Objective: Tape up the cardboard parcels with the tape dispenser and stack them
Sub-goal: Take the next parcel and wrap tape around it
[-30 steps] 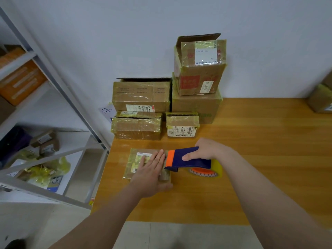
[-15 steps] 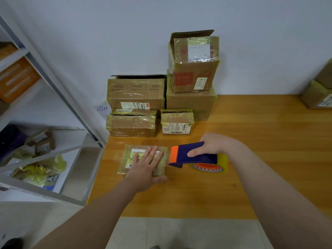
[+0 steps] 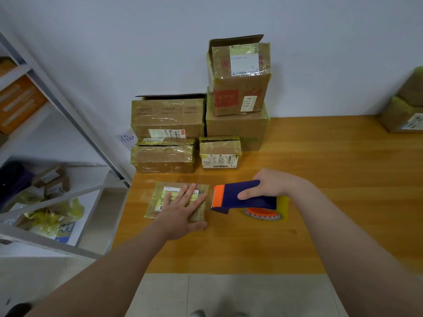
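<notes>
The parcel (image 3: 158, 202) lies flat on the table (image 3: 320, 168), near-left, just in front of the stacked boxes (image 3: 238, 124). The left hand (image 3: 183, 209) rests on top of it w/ straight fingers and presses it down. The right hand (image 3: 272, 186) grips the dispenser (image 3: 238, 195) by its blue body, just right of the parcel, w/ the orange blade end toward the parcel's right edge.

The parcel looks thin and light, prob. a bit soft. Its glossy tape skin on smooth wood means it can slide when tape is pulled, so a flat palm on top is a good hold. To lift it for stacking, I would take it by the two long edges. The dispenser is stiff plastic w/ a toothed blade, so fingers should keep to the body.

The palm covers most of the parcel's top, so no seam is seen. Whether a clear strip runs from blade to parcel, I cannot tell. The roll (image 3: 282, 207) is half hidden under the body. A box at far right (image 3: 402, 115) is cut off.
</notes>
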